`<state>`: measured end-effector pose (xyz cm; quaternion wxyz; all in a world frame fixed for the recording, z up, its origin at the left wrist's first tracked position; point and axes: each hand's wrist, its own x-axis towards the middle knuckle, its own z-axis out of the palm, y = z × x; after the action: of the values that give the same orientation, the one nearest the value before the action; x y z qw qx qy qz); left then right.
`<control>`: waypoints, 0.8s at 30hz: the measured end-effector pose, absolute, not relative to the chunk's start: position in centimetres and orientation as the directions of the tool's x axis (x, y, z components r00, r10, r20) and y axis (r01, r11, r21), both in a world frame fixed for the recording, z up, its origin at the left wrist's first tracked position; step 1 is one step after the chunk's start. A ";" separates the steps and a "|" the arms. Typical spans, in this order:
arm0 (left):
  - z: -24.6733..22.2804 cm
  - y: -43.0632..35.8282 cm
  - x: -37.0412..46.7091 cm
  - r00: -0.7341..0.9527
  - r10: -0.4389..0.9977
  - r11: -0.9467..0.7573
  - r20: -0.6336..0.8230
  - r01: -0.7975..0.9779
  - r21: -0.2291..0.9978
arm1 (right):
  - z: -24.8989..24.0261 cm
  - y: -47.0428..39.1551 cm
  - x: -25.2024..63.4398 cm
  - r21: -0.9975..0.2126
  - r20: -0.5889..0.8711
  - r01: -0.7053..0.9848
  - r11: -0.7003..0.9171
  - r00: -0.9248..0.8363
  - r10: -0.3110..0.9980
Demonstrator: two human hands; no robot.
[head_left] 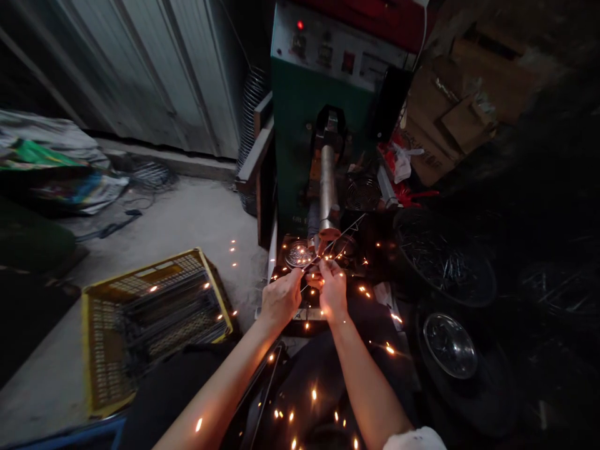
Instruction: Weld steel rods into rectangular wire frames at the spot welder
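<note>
My left hand [282, 299] is closed, its fingertips pinched on a thin metal wire piece below the machine's electrode tip. Beside it, my right hand [332, 290] pinches the same thin metal work. A thick metal cylinder [329, 187] of the green machine [297, 94] reaches down to just above my fingers. Orange sparks fly out around both hands and over my lap. Thin wire rods [349, 231] stick out up and to the right from the fingertips. A round coiled metal piece [299, 253] lies just left of the electrode.
A yellow crate [99, 350] with metal rods stands at the lower left. At the right are a dark basin [480, 284] of metal pieces and a shiny round bowl [450, 345]. Cardboard boxes [431, 137] sit at the upper right. A wooden post [265, 187] borders the machine's left side.
</note>
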<state>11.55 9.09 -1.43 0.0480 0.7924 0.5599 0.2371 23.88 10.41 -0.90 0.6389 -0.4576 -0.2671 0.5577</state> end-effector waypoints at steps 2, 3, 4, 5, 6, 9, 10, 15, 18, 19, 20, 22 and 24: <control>-1.3 9.5 11.8 0.263 0.912 -0.366 0.314 0.869 0.334 | -1.0 10.5 24.2 -0.907 -0.151 -0.420 -0.018 0.285 0.946; -1.3 9.8 11.9 0.266 0.913 -0.366 0.310 0.869 0.332 | -1.1 10.7 24.4 -0.918 -0.134 -0.396 -0.003 0.304 0.943; -1.2 10.0 12.0 0.269 0.912 -0.368 0.309 0.869 0.330 | -1.1 10.8 24.6 -0.927 -0.115 -0.375 0.011 0.312 0.943; -1.1 10.3 12.2 0.272 0.912 -0.370 0.308 0.869 0.329 | -1.1 11.0 24.7 -0.932 -0.100 -0.361 0.022 0.314 0.944; -0.9 10.6 12.3 0.274 0.910 -0.373 0.310 0.868 0.327 | -1.1 11.2 24.9 -0.935 -0.089 -0.355 0.031 0.315 0.945; -0.7 11.2 12.6 0.281 0.906 -0.382 0.317 0.866 0.322 | -1.0 11.6 25.3 -0.935 -0.085 -0.352 0.035 0.321 0.943; -0.7 11.4 12.7 0.285 0.904 -0.385 0.319 0.866 0.319 | -1.0 11.7 25.4 -0.935 -0.087 -0.353 0.036 0.326 0.941; -1.0 11.9 13.0 0.307 0.900 -0.398 0.308 0.867 0.300 | -1.2 12.1 25.6 -0.927 -0.098 -0.374 0.041 0.346 0.933; -1.1 12.1 13.2 0.320 0.897 -0.408 0.303 0.865 0.292 | -1.2 12.1 25.8 -0.924 -0.111 -0.382 0.029 0.339 0.934; -1.0 12.1 13.2 0.328 0.893 -0.416 0.307 0.862 0.290 | -1.2 12.0 25.8 -0.928 -0.109 -0.371 0.027 0.340 0.934; -0.9 12.0 13.1 0.338 0.888 -0.428 0.312 0.857 0.288 | -1.3 11.7 25.9 -0.936 -0.104 -0.350 0.025 0.345 0.933; -0.8 11.7 12.4 0.366 0.872 -0.460 0.326 0.841 0.285 | -1.8 10.3 25.7 -0.956 -0.105 -0.292 0.002 0.349 0.931; -0.7 10.9 10.9 0.397 0.856 -0.492 0.332 0.824 0.282 | -2.8 8.0 25.2 -0.973 -0.127 -0.220 -0.063 0.290 0.949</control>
<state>10.94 10.86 -0.68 0.0359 0.8350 0.5028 0.2204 25.23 7.97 -2.83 0.5951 -0.5391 -0.3379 0.4909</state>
